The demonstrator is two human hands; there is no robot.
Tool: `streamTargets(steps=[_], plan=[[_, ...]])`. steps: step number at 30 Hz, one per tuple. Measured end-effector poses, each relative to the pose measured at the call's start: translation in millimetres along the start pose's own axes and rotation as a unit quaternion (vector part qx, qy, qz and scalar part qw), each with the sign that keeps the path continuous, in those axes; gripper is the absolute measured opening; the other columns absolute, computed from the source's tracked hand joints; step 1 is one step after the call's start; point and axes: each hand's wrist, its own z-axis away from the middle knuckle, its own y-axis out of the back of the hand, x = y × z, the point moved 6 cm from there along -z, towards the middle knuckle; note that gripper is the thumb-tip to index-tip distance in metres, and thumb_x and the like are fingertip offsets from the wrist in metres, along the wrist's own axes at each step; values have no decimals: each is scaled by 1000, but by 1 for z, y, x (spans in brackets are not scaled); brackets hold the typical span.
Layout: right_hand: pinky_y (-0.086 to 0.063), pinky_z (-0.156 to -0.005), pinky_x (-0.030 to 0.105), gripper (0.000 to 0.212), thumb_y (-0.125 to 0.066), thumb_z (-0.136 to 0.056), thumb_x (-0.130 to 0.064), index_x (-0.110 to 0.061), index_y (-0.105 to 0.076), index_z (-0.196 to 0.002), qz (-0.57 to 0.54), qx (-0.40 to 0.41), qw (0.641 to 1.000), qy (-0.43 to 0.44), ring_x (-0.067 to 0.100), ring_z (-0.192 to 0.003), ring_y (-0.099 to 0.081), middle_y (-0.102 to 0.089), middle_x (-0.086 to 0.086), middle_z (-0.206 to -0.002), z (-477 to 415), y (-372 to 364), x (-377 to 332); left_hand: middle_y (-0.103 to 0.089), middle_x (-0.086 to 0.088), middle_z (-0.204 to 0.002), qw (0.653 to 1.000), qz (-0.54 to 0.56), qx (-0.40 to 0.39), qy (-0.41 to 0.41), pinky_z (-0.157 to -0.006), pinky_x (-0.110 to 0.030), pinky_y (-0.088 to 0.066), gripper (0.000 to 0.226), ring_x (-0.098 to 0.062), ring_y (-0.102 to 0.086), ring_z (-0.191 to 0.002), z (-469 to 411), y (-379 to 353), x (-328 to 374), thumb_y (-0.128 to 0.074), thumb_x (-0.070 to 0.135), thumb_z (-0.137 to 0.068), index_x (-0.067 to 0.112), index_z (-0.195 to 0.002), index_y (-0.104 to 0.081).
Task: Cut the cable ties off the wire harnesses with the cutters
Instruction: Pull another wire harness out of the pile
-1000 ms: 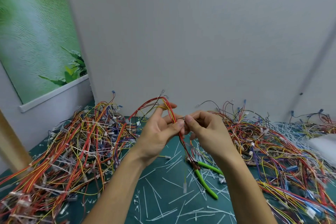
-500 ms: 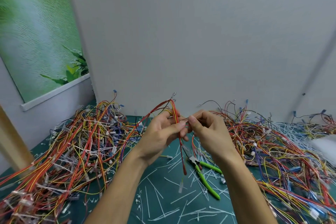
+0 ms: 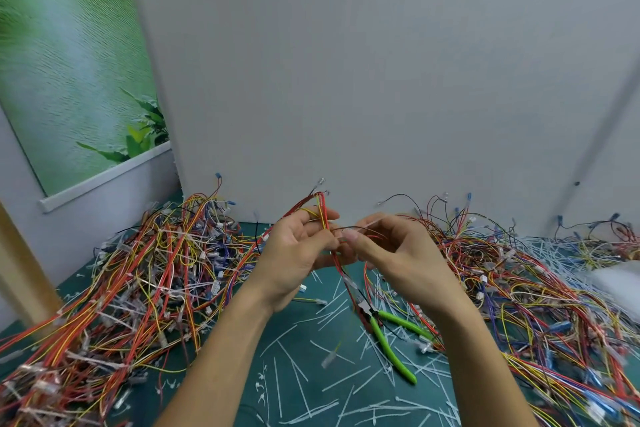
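Since half a second ago the hands have drawn slightly apart, and the wire harness (image 3: 325, 215) hangs lower, its blurred tail swinging over the mat (image 3: 304, 357). It is a thin bundle of red and yellow wires, held up at centre. The left hand (image 3: 294, 253) curls its fingers round the bundle, and the right hand (image 3: 401, 253) pinches thin strands of it between thumb and forefinger. At 5 o'clock from the hands, one pair of green-handled cutters (image 3: 390, 348) lies free on the teal mat among flat white cut ties (image 3: 346, 380), too many to count. Two tangled heaps of harnesses crowd in at 9 o'clock (image 3: 138, 270) and 3 o'clock (image 3: 540, 295), leaving a narrow lane between them. A smooth white panel (image 3: 381, 80) closes off 12 o'clock.
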Motion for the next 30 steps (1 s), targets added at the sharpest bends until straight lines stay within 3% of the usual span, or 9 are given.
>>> streamTargets(steps=[3,8,11,14,19,23,25,28,30], plan=[[-59,-81,31,15,-76,-94,-35,-20,-77,-92,23,1,1000,16,13,-85,-76,-79,0,-85,-1,-2,1,-74,-8,-85,1000,-14,13,1,-69,-38,-61,29,-18,-70,-75,0,-1,-3,-55,-13,-89,5,-111,-61],[-53,-71,18,12,-78,-92,-31,-20,-74,-88,36,3,999,22,8,-79,-75,-79,-3,-82,-2,2,1,-73,-20,-93,999,-17,29,14,-71,-43,-62,31,-26,-72,-82,0,0,-4,-68,2,-77,4,-108,-65],[-58,-79,33,23,-76,-86,-40,-18,-71,-90,70,6,997,33,11,-83,-75,-78,-3,-82,1,4,-3,-76,-18,-90,999,-10,31,21,-64,-34,-61,24,-28,-75,-77,0,0,-7,-68,-5,-83,2,-106,-64],[-57,-79,44,18,-79,-90,-31,-16,-70,-87,86,16,995,49,13,-81,-72,-75,-3,-82,2,5,-7,-76,-17,-87,999,-14,35,16,-62,-33,-60,28,-27,-75,-73,0,0,-7,-73,4,-77,3,-103,-65],[-53,-65,32,16,-78,-91,-14,-11,-67,-81,68,26,995,73,5,-69,-69,-66,-11,-77,1,6,-8,-76,-16,-85,999,-27,47,4,-62,-35,-61,33,-27,-76,-72,-1,-1,-7,-78,10,-68,5,-99,-65],[-46,-61,16,24,-79,-90,-8,-18,-64,-74,77,46,992,85,0,-65,-61,-60,-13,-77,1,4,-10,-75,-12,-81,998,-29,59,-19,-66,-40,-62,22,-28,-76,-76,-1,0,-7,-78,8,-71,15,-89,-69],[-46,-62,12,29,-78,-90,-5,-22,-62,-73,84,54,991,87,-1,-66,-59,-60,-13,-76,2,5,-11,-75,-11,-80,996,-50,59,-33,-71,-46,-63,27,-30,-76,-76,0,-2,-5,-81,14,-68,14,-91,-68],[-43,-64,10,30,-78,-89,-5,-23,-61,-71,95,55,990,92,-2,-68,-57,-60,-15,-75,3,6,-13,-75,-8,-79,994,-78,66,-40,-73,-51,-63,31,-31,-76,-75,1,-2,-4,-81,14,-70,9,-96,-63],[-46,-66,21,25,-79,-89,-9,-20,-65,-72,92,57,991,77,2,-70,-57,-61,-10,-76,1,7,-11,-74,-8,-78,994,-76,75,-34,-72,-49,-63,27,-31,-75,-73,-1,0,-4,-77,8,-73,6,-96,-63]])
